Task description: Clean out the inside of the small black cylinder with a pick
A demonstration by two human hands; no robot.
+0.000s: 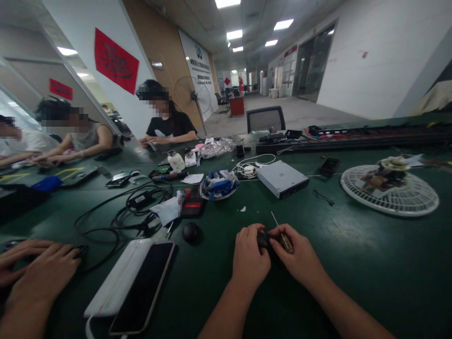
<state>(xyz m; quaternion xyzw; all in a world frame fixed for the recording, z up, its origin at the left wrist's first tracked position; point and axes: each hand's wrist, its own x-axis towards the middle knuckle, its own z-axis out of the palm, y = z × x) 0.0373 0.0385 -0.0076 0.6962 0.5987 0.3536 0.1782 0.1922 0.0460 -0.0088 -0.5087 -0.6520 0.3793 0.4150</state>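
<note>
My left hand (pixel 251 252) is closed around a small dark block-like part (pixel 262 238), whose kind I cannot make out because the fingers cover most of it. Close to its right, my right hand (pixel 298 249) grips a screwdriver with a yellowish, see-through handle (pixel 286 243). The thin metal shaft (pixel 274 218) points up and away to the left, clear of the dark part. The fingertips of my right hand come near the dark part; whether they touch it is unclear. Both hands are just above the green tabletop (pixel 339 263).
Left of my hands lie a phone (pixel 144 287), a white flat box (pixel 118 278) and a black ball-like thing (pixel 190 232). Beyond are a grey disc drive (pixel 281 179), a bowl (pixel 219 193) and a white fan grille (pixel 388 200). A co-worker's hands (pixel 45 268) rest at far left.
</note>
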